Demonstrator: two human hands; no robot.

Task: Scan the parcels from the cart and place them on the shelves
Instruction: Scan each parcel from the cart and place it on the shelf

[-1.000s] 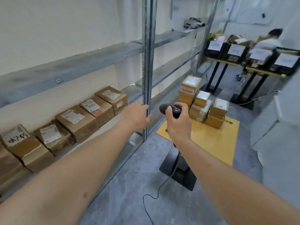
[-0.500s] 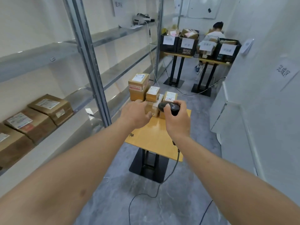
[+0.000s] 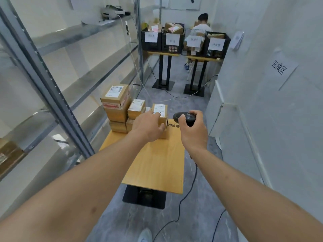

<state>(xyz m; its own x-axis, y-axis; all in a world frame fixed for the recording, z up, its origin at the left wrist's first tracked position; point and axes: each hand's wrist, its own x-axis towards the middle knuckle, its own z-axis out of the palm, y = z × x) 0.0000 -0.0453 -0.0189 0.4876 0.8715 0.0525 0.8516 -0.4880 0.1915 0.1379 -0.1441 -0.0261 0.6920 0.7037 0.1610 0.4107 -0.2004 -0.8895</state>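
Now gripping labelled cardboard parcel (image 3: pixel 160 114) on wooden cart top (image 3: pixel 157 165) with left hand (image 3: pixel 148 126); right hand (image 3: pixel 193 131) clenched around barcode scanner (image 3: pixel 183 117).

This is a parcel storeroom; tall metal shelves (image 3: pixel 73 34) run along the left of the frame; brown parcels (image 3: pixel 117 100) with labels sit stacked in the middle; black crates (image 3: pixel 216 43) with paper signs stand at the top.

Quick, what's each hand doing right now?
Left hand: grips the small parcel on the cart.
Right hand: holds the scanner.
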